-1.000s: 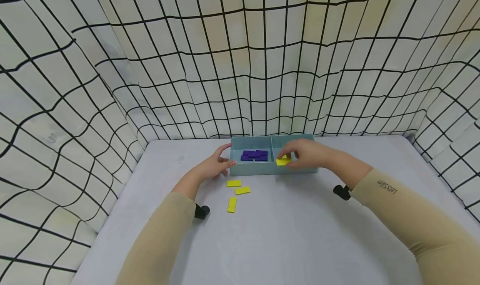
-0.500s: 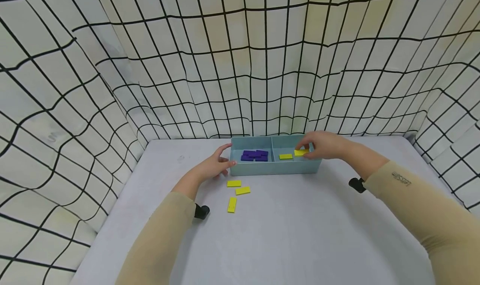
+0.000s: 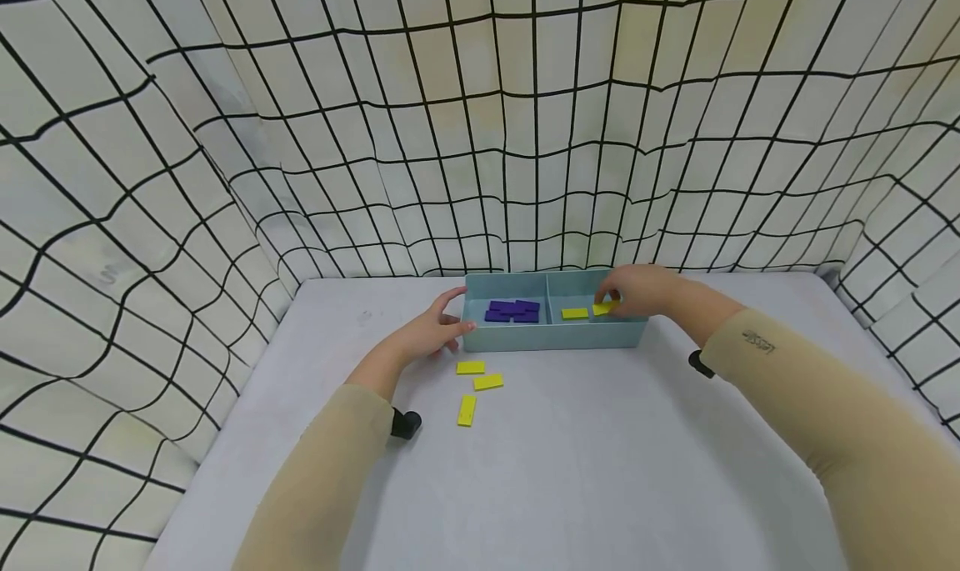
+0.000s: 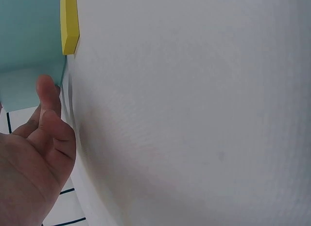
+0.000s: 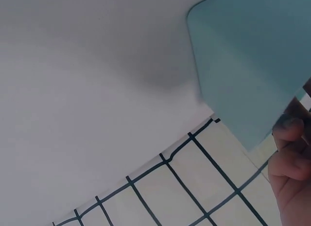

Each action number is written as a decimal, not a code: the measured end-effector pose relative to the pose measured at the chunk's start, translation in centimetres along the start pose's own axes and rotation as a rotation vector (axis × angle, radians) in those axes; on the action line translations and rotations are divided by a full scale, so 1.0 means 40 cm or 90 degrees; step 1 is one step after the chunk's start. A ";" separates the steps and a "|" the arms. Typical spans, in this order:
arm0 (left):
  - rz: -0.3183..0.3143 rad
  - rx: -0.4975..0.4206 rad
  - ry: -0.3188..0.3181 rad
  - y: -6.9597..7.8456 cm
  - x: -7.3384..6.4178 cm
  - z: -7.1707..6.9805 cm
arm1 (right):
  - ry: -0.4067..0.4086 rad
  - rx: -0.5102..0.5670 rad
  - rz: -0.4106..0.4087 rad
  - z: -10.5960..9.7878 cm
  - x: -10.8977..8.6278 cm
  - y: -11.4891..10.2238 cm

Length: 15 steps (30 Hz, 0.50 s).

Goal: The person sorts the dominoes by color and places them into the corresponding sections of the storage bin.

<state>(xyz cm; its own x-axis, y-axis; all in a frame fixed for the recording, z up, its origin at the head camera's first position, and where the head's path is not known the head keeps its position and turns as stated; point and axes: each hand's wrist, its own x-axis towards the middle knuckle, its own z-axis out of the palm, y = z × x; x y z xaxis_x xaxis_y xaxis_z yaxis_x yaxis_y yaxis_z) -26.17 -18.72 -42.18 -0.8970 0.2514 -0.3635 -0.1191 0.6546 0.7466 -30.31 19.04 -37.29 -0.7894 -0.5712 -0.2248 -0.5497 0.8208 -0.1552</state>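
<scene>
A light blue box (image 3: 555,338) with two compartments stands near the table's back edge. My left hand (image 3: 425,333) holds its left end, thumb at the front corner and index finger at the back one; in the left wrist view the left hand (image 4: 43,143) lies by the box wall (image 4: 29,87). Inside the right compartment, my right hand (image 3: 641,289) pinches a yellow domino tile (image 3: 604,308), fingers partly hiding it. Left of that lies another yellow tile (image 3: 574,313). Several purple tiles (image 3: 513,311) occupy the left compartment. The right wrist view shows the right hand (image 5: 294,163) beyond the box wall (image 5: 243,65).
Three yellow tiles lie on the white table (image 3: 570,471) before the box: one crosswise (image 3: 470,368), one slightly slanted tile (image 3: 488,382) and one lengthwise tile (image 3: 467,410). Black netting (image 3: 536,146) over pale walls surrounds the table at the back and sides.
My right hand has moved right from over the divider into the right compartment with a yellow tile, leaving another yellow tile visible there. The left hand stays at the box's left end.
</scene>
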 end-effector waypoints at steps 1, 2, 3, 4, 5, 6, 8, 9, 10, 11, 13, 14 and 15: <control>0.000 0.000 0.000 0.000 0.000 0.000 | -0.003 -0.008 0.004 0.003 0.004 0.001; 0.000 0.001 -0.001 -0.001 0.001 0.000 | -0.005 -0.021 0.005 0.007 0.009 0.002; -0.001 0.000 -0.001 -0.001 0.002 0.000 | -0.008 -0.033 0.007 0.012 0.015 0.003; -0.001 0.002 -0.001 -0.002 0.002 0.000 | -0.010 -0.043 0.008 0.015 0.020 0.004; -0.003 0.002 0.000 -0.003 0.003 0.000 | -0.013 -0.054 0.009 0.019 0.025 0.004; -0.004 0.003 0.000 -0.003 0.003 0.000 | -0.017 -0.066 0.010 0.022 0.030 0.004; -0.009 0.004 0.004 -0.004 0.003 0.000 | -0.024 -0.086 0.009 0.026 0.037 0.003; -0.010 0.005 0.005 -0.004 0.003 0.001 | -0.027 -0.092 0.011 0.028 0.040 0.001; -0.011 0.006 0.006 -0.003 0.003 0.001 | -0.029 -0.098 0.013 0.029 0.042 0.000; -0.012 0.006 0.008 -0.002 0.003 0.001 | -0.032 -0.105 0.015 0.030 0.044 -0.002; -0.010 0.006 0.008 -0.001 0.002 0.001 | -0.033 -0.112 0.016 0.031 0.046 -0.004; -0.009 0.005 0.008 0.000 0.002 0.001 | -0.034 -0.114 0.020 0.032 0.047 -0.005; -0.008 0.005 0.006 0.001 0.001 0.001 | -0.035 -0.116 0.021 0.033 0.048 -0.005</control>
<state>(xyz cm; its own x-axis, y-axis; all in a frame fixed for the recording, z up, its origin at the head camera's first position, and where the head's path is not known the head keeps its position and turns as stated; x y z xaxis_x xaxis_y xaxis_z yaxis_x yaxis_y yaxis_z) -26.19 -18.65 -42.20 -0.8997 0.2366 -0.3667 -0.1265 0.6628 0.7381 -31.36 17.76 -38.95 -0.7947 -0.5384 -0.2802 -0.5676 0.8228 0.0288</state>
